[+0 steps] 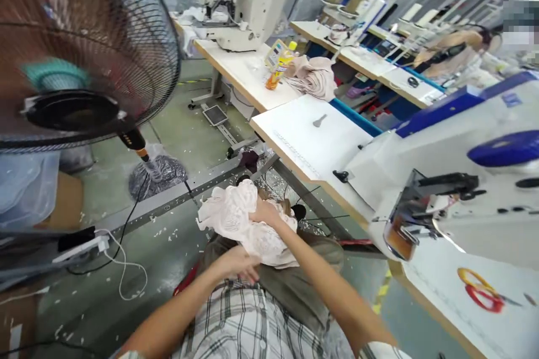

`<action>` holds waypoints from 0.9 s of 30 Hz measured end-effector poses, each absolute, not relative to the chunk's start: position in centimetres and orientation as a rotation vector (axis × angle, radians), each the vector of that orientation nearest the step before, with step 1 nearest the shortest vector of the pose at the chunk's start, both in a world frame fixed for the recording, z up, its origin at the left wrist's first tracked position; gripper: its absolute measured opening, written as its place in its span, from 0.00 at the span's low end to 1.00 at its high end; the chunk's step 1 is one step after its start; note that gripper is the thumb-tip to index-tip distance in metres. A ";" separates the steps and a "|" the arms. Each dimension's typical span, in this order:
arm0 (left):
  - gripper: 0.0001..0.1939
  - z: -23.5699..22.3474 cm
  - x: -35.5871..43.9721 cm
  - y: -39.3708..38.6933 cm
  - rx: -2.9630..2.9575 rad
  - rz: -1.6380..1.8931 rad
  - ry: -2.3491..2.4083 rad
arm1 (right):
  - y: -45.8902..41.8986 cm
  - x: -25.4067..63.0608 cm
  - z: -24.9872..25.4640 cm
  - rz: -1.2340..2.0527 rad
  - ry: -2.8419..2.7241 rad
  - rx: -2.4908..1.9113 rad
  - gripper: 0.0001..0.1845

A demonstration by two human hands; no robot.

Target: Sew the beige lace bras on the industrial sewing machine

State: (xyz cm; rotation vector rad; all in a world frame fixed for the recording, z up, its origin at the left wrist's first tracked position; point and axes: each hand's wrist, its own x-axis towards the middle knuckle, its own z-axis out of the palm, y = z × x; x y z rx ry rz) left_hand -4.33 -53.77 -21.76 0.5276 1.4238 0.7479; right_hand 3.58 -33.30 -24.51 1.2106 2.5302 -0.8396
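A bundle of pale pink lace fabric lies bunched over my lap, its scalloped edge spread to the left. My right hand reaches into the middle of the bundle and grips the cloth, its fingertips partly hidden by the folds. Just below the bundle, close to my waist, my left hand has its fingers apart and slightly blurred. It is near the lower edge of the fabric and holds nothing that I can see.
To the right stands a sewing machine, with scissors on its table. A yellow bottle and folded pink cloth sit farther back. At left are a large fan and a clear plastic bin. White scraps litter the floor.
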 end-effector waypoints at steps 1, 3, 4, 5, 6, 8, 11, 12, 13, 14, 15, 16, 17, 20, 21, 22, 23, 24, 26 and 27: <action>0.19 -21.1 -5.8 -54.1 0.639 0.708 1.534 | -33.6 3.2 -24.6 -0.820 2.530 1.256 0.49; 0.18 -20.1 -8.5 -53.6 0.842 0.693 1.809 | -33.6 2.5 -24.4 -0.819 2.539 1.312 0.47; 0.18 -19.8 -9.7 -52.7 0.936 0.696 1.945 | -33.4 2.3 -24.2 -0.837 2.549 1.322 0.45; 0.18 -19.6 -10.6 -51.5 1.025 0.690 2.062 | -33.1 2.2 -23.8 -0.867 2.566 1.318 0.43; 0.18 -19.6 -11.3 -50.0 1.111 0.670 2.147 | -32.9 2.4 -23.2 -0.905 2.591 1.302 0.42; 0.15 -19.8 -12.4 -47.2 1.276 0.592 2.223 | -32.6 3.3 -21.7 -0.990 2.672 1.258 0.39; 0.14 -19.0 -12.6 -44.9 1.515 0.489 2.223 | -33.7 5.8 -19.1 -1.090 2.815 1.281 0.32; 0.16 -18.2 -12.3 -44.9 1.592 0.470 2.217 | -34.4 6.8 -18.3 -1.131 2.849 1.305 0.30; 0.17 -17.1 -11.7 -45.2 1.660 0.452 2.211 | -35.2 7.7 -17.5 -1.223 2.864 1.298 0.31; 0.18 -15.7 -10.7 -45.7 1.745 0.448 2.194 | -36.0 8.5 -16.8 -1.392 2.850 1.239 0.32; 0.19 -14.2 -9.6 -46.3 1.843 0.455 2.162 | -36.8 9.2 -16.1 -1.611 2.806 1.126 0.36; 0.19 -12.7 -8.2 -46.9 1.966 0.479 2.102 | -37.6 9.7 -15.4 -1.837 2.737 0.980 0.41; 0.17 -11.1 -6.7 -47.4 2.156 0.564 1.990 | -38.2 10.2 -14.6 -2.028 2.667 0.825 0.45; 0.10 -7.4 -2.8 -48.4 2.451 0.897 1.518 | -39.5 12.1 -11.3 -2.406 2.457 0.620 0.48; 0.06 -6.4 -1.8 -48.5 2.450 1.011 1.411 | -39.9 13.2 -10.0 -2.516 2.380 0.685 0.43; 0.02 -5.6 -1.0 -48.4 2.413 1.121 1.365 | -40.4 14.6 -8.6 -2.635 2.290 0.791 0.37; 0.06 -4.8 -0.4 -48.2 2.340 1.207 1.366 | -41.1 16.5 -7.3 -2.740 2.200 0.943 0.30; 0.13 -4.1 0.4 -47.7 2.230 1.235 1.373 | -41.9 18.9 -6.1 -2.807 2.134 1.117 0.26; 0.20 -2.7 2.4 -46.3 1.952 1.036 1.235 | -44.4 24.5 -4.1 -2.882 2.041 1.421 0.22; 0.18 -2.1 3.9 -45.5 1.814 0.829 1.052 | -46.1 27.5 -3.3 -2.905 1.974 1.544 0.21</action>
